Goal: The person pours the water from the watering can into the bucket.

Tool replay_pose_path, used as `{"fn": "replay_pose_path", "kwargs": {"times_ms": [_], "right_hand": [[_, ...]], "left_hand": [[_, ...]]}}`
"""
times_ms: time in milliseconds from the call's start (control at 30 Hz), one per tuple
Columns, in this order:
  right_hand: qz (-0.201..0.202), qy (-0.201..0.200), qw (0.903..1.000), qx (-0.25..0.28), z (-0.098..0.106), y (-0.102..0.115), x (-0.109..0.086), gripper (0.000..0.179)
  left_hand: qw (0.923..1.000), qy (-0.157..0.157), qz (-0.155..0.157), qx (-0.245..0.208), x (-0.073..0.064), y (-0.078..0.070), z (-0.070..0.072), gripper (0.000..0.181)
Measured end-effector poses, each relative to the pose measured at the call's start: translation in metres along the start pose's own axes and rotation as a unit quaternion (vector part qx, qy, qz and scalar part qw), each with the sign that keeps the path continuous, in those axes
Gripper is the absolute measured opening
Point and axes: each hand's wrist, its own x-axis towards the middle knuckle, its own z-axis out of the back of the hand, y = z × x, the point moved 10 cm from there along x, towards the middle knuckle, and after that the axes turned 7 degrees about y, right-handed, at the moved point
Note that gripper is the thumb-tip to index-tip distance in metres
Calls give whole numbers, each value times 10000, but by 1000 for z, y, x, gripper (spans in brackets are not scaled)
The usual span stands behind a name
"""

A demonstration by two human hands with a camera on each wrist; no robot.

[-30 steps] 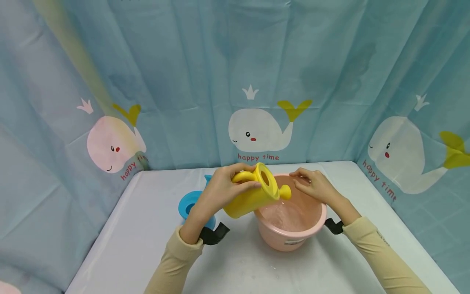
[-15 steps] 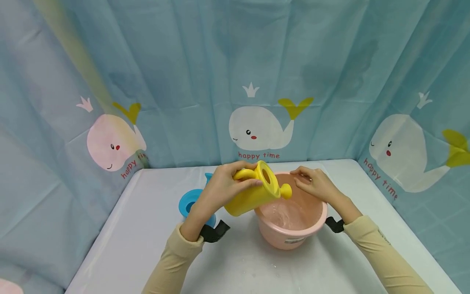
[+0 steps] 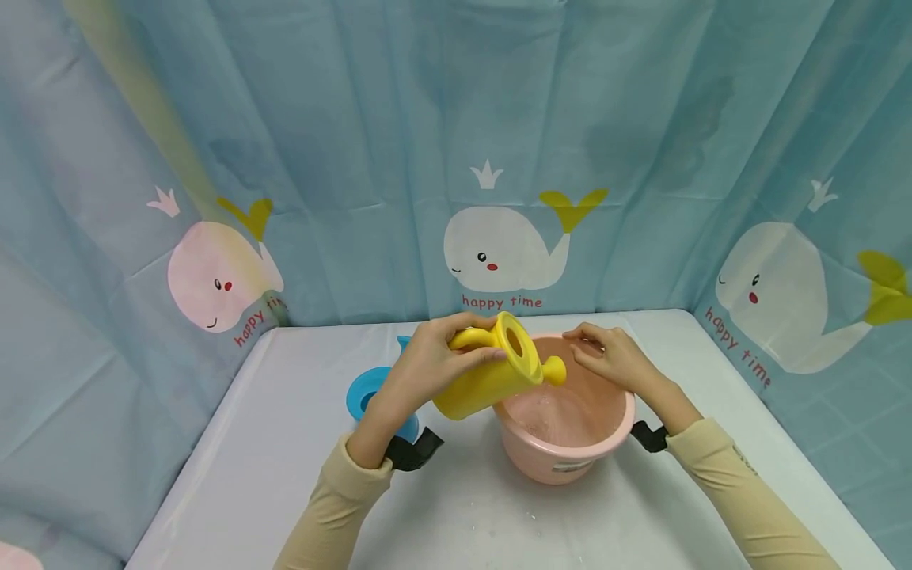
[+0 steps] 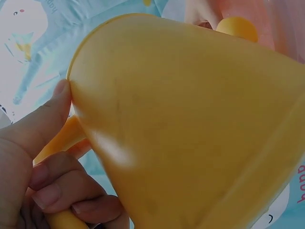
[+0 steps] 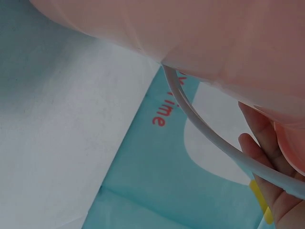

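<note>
Water (image 3: 556, 419) lies in the pink tub (image 3: 545, 459), its surface rippled near the can's ball-like spout head (image 3: 554, 370), so I judge the pouring to be partly done. I cannot make out a clear stream, nor how much the yellow watering can (image 3: 480, 389) holds; whatever it contains would be what is left to tip out.

The can is smooth, glossy plastic with a round mouth (image 3: 516, 344) facing 2 o'clock and its base towards 8, raised off the desk (image 3: 285, 443). Its spout head hangs over the tub's 11 o'clock part.

My left hand (image 3: 427, 364) carries it, fingers curled round the looped handle (image 3: 473, 340), thumb pressed to the top edge. My right hand (image 3: 616, 360) is at the tub's 1 o'clock rim, fingers seemingly pinching it, near a pale bail (image 5: 224, 144). Near 9 o'clock from the can, my arm partly hides a blue plastic piece (image 3: 359, 388).
</note>
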Motion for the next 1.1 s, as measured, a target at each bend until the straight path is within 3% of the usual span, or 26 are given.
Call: {"fn": "replay_pose_path", "kwargs": {"times_ms": [367,1100], "right_hand": [[-7,9,10000,38,-2,1,-1,14],[-99,45,9999,84,-1,0,1,15]], "left_hand": [[9999,43,119,-75,-2,3,0,43],[10000,35,7,13,-2,-1,2,43]]}}
